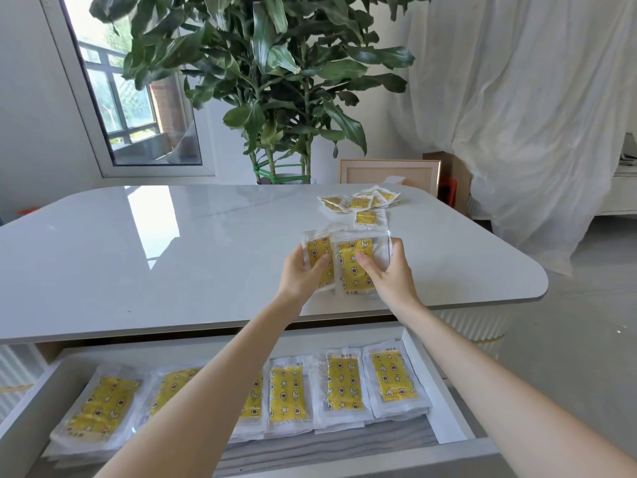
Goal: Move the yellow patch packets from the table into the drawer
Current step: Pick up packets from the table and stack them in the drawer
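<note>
Over the near right part of the white table point(138, 243), both my hands hold a small stack of yellow patch packets point(353, 265) in clear wrappers. My left hand point(301, 274) grips the stack's left side, its thumb on the yellow front. My right hand point(387, 274) grips the right side, thumb on the front too. More yellow packets point(362, 203) lie scattered at the table's far right. The open drawer point(458, 422) below the table edge holds a row of several yellow packets point(343, 381); my forearms hide some of them.
A large potted plant point(275, 81) stands behind the table. A framed panel point(389, 174) leans at the back right, beside white drapes point(534, 115). A window point(127, 98) is at the back left.
</note>
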The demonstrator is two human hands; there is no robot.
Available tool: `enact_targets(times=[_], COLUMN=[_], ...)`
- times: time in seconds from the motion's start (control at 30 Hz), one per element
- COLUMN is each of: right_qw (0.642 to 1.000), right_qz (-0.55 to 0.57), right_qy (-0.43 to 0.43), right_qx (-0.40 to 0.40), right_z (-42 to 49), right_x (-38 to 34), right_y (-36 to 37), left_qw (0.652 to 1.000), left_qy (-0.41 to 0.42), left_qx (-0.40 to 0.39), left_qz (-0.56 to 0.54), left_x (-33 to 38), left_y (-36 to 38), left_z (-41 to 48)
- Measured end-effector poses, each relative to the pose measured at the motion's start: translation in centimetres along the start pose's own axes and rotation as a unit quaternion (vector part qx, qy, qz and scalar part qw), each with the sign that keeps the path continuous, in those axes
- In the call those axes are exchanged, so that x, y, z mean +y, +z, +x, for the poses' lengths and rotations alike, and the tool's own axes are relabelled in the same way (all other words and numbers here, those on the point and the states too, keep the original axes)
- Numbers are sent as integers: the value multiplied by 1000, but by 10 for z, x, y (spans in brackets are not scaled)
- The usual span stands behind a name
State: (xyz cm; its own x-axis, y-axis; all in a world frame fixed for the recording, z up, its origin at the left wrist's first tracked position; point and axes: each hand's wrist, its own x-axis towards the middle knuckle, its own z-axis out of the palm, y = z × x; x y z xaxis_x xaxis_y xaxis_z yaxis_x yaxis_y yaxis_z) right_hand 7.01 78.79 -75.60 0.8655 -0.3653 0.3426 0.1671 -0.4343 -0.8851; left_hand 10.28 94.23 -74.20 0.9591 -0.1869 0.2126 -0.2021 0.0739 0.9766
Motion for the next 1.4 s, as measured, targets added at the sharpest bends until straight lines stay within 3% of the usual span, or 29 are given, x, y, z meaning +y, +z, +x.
enact_targets(times=[0.13, 0.33, 0.47, 0.7, 0.87, 1.07, 1.4], right_qw=[998, 997, 988, 937, 887, 881, 864], right_qz=[5, 21, 76, 111, 19, -40, -109], right_qy=[27, 33, 47, 164, 242, 303, 340], right_qx=[-51, -60, -122, -289, -392, -360, -355], right_z=[-4, -12, -26, -66, -89, -92, -84], right_x=[-2, -17, -26, -30, -17, -2, 13], right_y=[-3, -11, -23, -33, -26, 15, 90], left_qw=[1000, 1000, 999, 981, 945, 920, 877], left_qy=[-11, -17, -36, -122, -242, -357, -402], left_qx=[9, 18, -17, -122, -163, -140, -89], left_qz=[2, 2, 16, 89, 146, 85, 246], left_x=[1, 12, 27, 32, 8, -25, -59], left_y=[1, -9, -32, -85, -121, -148, -157], left_z=[-3, -8, -19, -71, -97, -100, -73])
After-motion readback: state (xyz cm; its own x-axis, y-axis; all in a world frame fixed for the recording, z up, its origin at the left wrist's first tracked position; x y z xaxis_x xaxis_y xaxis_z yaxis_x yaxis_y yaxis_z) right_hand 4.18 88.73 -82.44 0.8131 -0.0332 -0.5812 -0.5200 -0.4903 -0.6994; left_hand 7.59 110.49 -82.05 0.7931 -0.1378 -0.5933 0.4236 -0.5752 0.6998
